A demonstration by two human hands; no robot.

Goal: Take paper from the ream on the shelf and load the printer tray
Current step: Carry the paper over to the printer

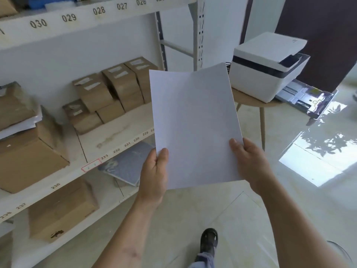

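Observation:
I hold a thin stack of white paper (195, 124) upright in front of me, above the floor. My left hand (155, 175) grips its lower left corner, thumb on the front. My right hand (249, 163) grips its lower right edge the same way. The white printer (264, 74) stands on a small round wooden table (251, 102) at the upper right, beyond the paper. Its paper tray (307, 95) is pulled out towards the right. An opened ream of paper (21, 122) lies on a box at the left end of the shelf.
A white numbered shelf unit (116, 149) runs along the left, holding several brown cardboard boxes (116, 88). A grey padded envelope (127, 163) lies on the lower shelf. My sandalled foot (208, 240) stands on the glossy tiled floor (289, 190). A dark panel (318, 26) stands behind the printer.

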